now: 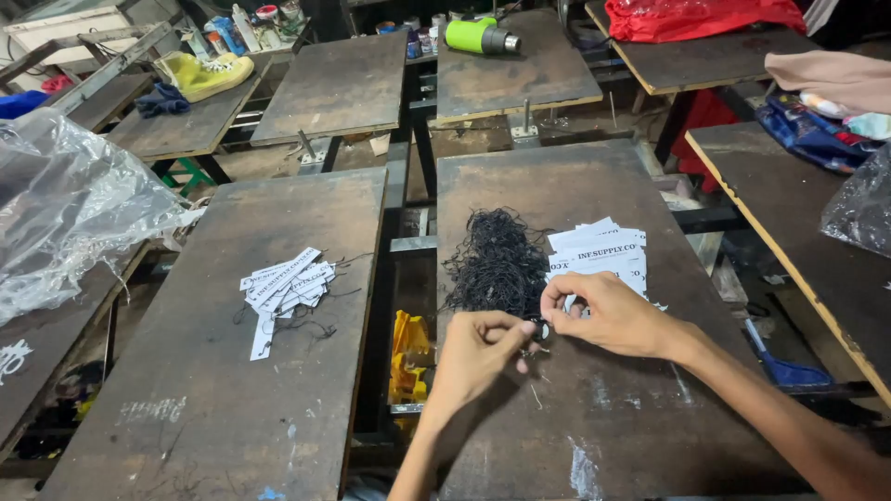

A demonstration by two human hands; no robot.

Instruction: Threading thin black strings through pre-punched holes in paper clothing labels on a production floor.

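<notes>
My left hand (478, 351) and my right hand (608, 314) meet over a dark wooden board (594, 417), fingertips pinched together on a small white paper tag and a thin black string. Just beyond them lies a tangled heap of black strings (497, 262). To its right sits a stack of white printed paper tags (599, 252), partly covered by my right hand. On the board to the left (204, 390) a loose pile of white tags with strings attached (283, 286) lies spread out.
Several more dark boards stand behind in rows. A green cylinder-shaped tool (481, 36) lies on a far board, a yellow shoe (202, 74) on another. Crumpled clear plastic (65, 204) sits at the left, red plastic (701, 17) and cloths at the upper right.
</notes>
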